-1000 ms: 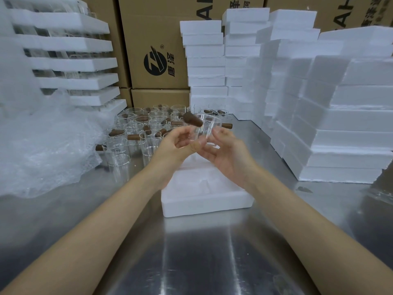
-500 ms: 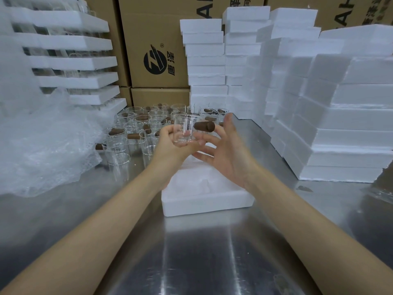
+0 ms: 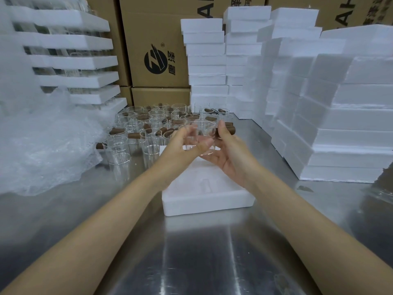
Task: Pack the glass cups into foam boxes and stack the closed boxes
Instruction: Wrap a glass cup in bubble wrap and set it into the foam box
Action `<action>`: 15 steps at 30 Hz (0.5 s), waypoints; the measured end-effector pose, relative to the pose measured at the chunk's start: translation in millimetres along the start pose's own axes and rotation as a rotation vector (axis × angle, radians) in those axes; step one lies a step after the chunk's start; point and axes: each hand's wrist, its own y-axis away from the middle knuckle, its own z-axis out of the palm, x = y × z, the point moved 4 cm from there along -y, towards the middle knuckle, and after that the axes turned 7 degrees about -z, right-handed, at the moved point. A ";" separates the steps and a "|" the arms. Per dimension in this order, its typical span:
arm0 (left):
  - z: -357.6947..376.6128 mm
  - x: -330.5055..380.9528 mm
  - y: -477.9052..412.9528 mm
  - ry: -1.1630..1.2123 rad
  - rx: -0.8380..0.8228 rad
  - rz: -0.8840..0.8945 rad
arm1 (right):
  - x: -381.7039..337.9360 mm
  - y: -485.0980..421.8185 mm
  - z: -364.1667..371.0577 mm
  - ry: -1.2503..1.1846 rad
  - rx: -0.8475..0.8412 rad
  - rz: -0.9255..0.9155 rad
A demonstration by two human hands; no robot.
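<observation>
Turned glass cup (image 3: 202, 135) handle-rightward since a second ago and closed right hand (image 3: 231, 158) in beneath; holding it now just above open foam box (image 3: 208, 204), thumb and curled fingers of left hand (image 3: 185, 143) round its wall, half-curled right fingers against brown handle (image 3: 229, 130). Could slip in a mid-air regrip and crack on metal table (image 3: 202, 252), knock loose cups (image 3: 148, 124) just behind, or jam if lowered with handle off its recess.

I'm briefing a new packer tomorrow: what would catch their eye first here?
Dead centre, the left hand and right hand hold a clear glass cup with a brown handle above an open white foam box. Behind them crowd many similar cups; tall stacks of white foam boxes fill the right.
</observation>
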 end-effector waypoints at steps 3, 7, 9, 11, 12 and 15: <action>-1.7 -2.6 -1.9 0.053 -0.029 -0.042 | 0.4 1.1 0.1 -0.026 -0.011 0.027; -1.0 -1.1 -1.5 0.083 -0.072 -0.035 | -0.5 1.5 -1.7 -0.038 -0.013 0.026; -3.8 3.3 -2.0 0.129 -0.075 -0.021 | -2.5 1.5 -3.5 -0.041 0.008 0.002; -20.6 8.6 -4.8 0.123 0.068 -0.033 | -3.1 0.8 -5.8 -0.046 0.061 -0.007; -37.5 10.3 -5.8 0.034 0.211 -0.010 | -3.0 0.5 -7.1 -0.053 0.090 -0.003; -106.2 13.5 0.2 -0.640 0.716 0.155 | -3.8 -0.1 -8.6 -0.068 0.130 -0.004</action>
